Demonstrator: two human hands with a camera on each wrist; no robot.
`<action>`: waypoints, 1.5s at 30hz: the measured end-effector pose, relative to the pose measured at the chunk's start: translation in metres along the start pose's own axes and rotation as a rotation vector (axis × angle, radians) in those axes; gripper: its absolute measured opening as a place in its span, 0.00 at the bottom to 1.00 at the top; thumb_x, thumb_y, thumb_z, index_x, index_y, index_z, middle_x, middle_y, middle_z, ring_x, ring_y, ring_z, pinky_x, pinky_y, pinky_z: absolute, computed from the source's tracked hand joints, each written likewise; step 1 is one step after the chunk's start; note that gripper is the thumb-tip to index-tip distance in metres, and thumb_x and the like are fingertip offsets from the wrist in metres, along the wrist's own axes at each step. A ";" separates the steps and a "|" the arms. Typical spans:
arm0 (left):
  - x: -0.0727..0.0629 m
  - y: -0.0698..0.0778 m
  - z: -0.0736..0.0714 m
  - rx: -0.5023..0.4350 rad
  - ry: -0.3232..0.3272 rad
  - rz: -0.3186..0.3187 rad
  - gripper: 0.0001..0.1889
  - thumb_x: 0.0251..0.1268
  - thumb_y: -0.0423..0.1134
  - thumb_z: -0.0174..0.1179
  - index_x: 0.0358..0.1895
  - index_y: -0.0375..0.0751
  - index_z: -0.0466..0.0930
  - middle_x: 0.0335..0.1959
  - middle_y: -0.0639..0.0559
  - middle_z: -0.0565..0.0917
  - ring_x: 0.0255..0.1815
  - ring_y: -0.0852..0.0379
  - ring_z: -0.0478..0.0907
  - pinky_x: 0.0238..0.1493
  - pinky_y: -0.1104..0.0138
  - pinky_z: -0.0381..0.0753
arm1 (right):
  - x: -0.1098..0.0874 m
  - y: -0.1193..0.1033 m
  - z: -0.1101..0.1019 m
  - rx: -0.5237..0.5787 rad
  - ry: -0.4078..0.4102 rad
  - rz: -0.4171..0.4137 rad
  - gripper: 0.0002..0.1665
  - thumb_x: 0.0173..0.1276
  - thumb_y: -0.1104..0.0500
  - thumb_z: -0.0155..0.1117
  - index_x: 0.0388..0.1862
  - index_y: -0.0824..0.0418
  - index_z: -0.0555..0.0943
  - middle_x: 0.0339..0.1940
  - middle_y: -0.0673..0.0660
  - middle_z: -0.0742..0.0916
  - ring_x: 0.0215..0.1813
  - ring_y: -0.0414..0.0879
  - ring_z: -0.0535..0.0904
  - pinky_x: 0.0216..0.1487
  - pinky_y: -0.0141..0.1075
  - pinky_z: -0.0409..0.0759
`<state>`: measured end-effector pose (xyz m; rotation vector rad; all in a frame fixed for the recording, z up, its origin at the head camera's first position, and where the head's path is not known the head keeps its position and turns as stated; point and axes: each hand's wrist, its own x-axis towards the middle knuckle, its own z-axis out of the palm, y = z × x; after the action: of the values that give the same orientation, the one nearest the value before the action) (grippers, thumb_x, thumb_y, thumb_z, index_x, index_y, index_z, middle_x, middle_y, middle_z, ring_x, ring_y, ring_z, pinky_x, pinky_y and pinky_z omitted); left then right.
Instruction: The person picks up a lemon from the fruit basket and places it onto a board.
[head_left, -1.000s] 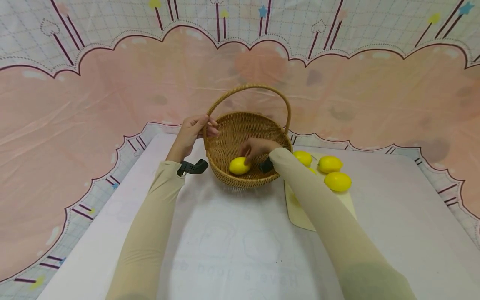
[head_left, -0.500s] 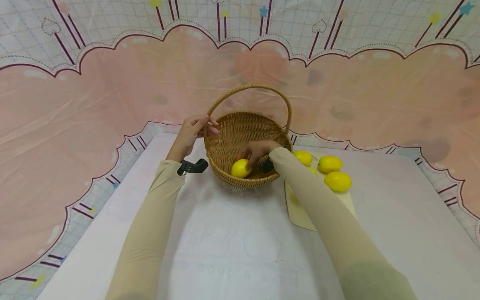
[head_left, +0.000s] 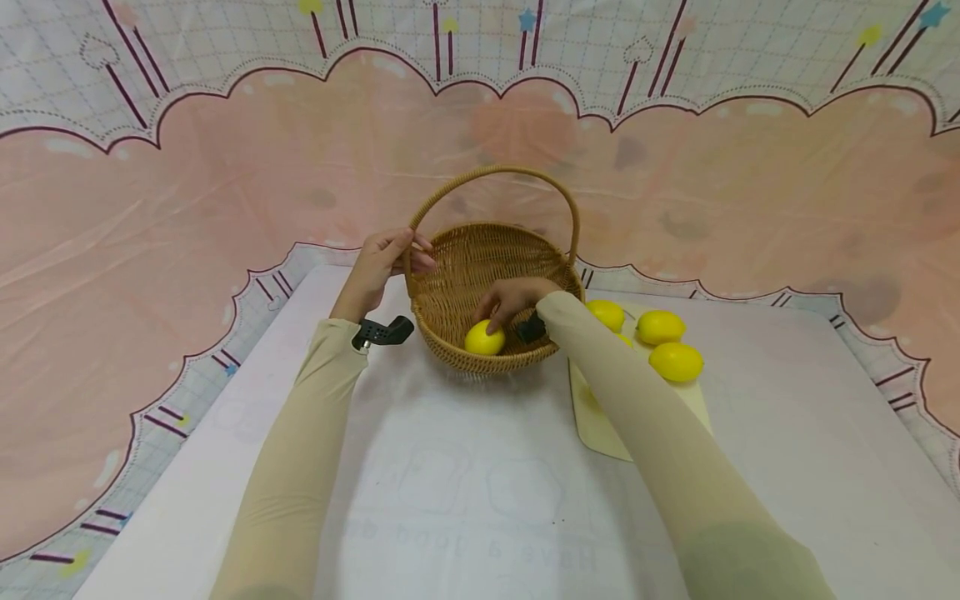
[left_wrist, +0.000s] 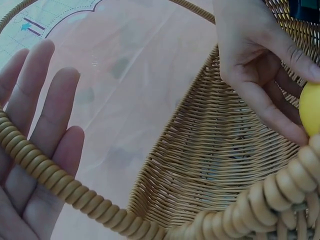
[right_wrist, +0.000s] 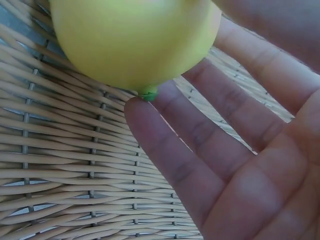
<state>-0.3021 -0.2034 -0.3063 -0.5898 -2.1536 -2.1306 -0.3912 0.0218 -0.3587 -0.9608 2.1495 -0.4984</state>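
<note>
A wicker basket with a tall arched handle stands at the back of the table, its opening facing me. My left hand holds the foot of the handle on the left; in the left wrist view, its fingers extend behind the wrapped handle. Inside the basket, my right hand pinches a yellow lemon low by the front rim. The right wrist view shows the lemon's green stem tip beside a fingertip, the other fingers loosely extended against the wicker behind.
A cream cutting board lies right of the basket, partly covered by my right sleeve. Several lemons rest on it. A patterned cloth hangs behind the white table.
The lemon has shifted slightly right and down inside the basket along with my right hand. My left hand keeps its place at the handle.
</note>
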 end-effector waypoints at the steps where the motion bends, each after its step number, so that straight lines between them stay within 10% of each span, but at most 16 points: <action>1: 0.000 0.000 -0.001 -0.005 0.001 -0.001 0.18 0.75 0.41 0.40 0.35 0.38 0.80 0.22 0.59 0.86 0.29 0.65 0.85 0.38 0.72 0.83 | 0.000 -0.001 0.000 -0.004 -0.002 0.009 0.24 0.65 0.59 0.64 0.59 0.62 0.76 0.63 0.61 0.78 0.65 0.53 0.72 0.62 0.41 0.75; 16: 0.007 -0.017 -0.009 -0.019 0.014 -0.004 0.18 0.74 0.44 0.42 0.31 0.49 0.82 0.22 0.59 0.86 0.29 0.64 0.85 0.37 0.73 0.83 | 0.006 0.004 -0.003 -0.086 -0.111 0.045 0.28 0.55 0.48 0.72 0.54 0.56 0.81 0.56 0.54 0.83 0.57 0.45 0.77 0.59 0.38 0.76; 45: 0.007 -0.018 -0.010 0.002 0.014 0.003 0.16 0.74 0.46 0.44 0.32 0.50 0.81 0.23 0.61 0.86 0.30 0.65 0.84 0.39 0.72 0.82 | 0.002 -0.004 0.001 -0.021 -0.059 0.047 0.27 0.53 0.62 0.74 0.54 0.60 0.79 0.55 0.58 0.82 0.56 0.49 0.78 0.56 0.37 0.79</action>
<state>-0.3161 -0.2111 -0.3208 -0.5766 -2.1459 -2.1240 -0.3896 0.0177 -0.3583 -0.9232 2.1226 -0.4210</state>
